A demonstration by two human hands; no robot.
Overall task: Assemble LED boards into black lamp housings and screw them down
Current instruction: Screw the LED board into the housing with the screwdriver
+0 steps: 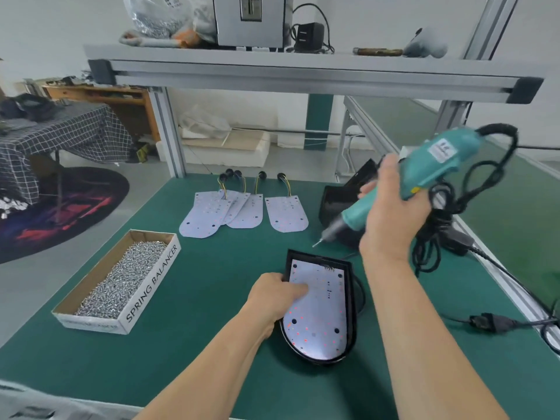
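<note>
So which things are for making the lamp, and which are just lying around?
For the job: electric screwdriver, black housing, LED board, spare boards, box of screws.
Lying about: plastic bag, grey machine, black adapter.

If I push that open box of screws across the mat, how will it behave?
The box is filled with small metal screws, so it is probably heavy for its size. Low and wide, it should slide rather than tip. It has no lid, so a jolt might spill screws onto the green mat.
</note>
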